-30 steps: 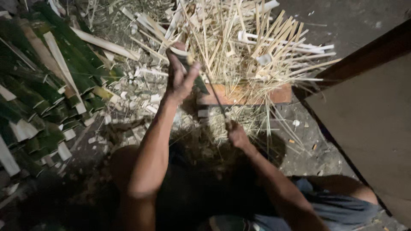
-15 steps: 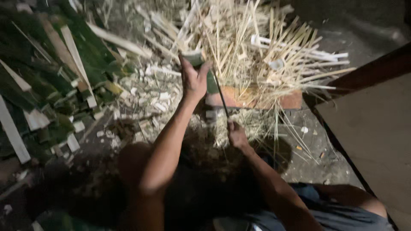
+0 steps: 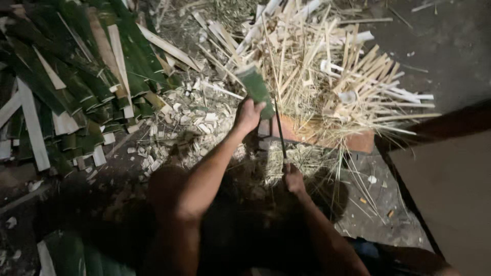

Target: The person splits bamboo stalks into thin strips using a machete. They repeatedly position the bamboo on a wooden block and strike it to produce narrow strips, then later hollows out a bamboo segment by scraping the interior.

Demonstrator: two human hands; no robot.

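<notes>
On the floor, over a reddish block (image 3: 327,137) | green bamboo piece (image 3: 255,87) is held upright, left hand (image 3: 249,113) fingers wrapped round its lower end | dark blade (image 3: 279,130) is gripped by right hand (image 3: 292,176), fingers closed on the handle | bamboo judged stiff, light, splintery; best grasped low, clear of the edge | pale split strips (image 3: 353,76) piled behind.

— How many hands are there?
— Two: a left hand (image 3: 249,113) and a right hand (image 3: 293,178).
— And what do they hold?
— One green bamboo piece (image 3: 255,88) and one dark blade (image 3: 279,130).
— The pale splints?
— One heap of pale splints (image 3: 327,66), too many to count; one pile of green strips (image 3: 66,87) likewise. One wooden block (image 3: 353,140).
</notes>
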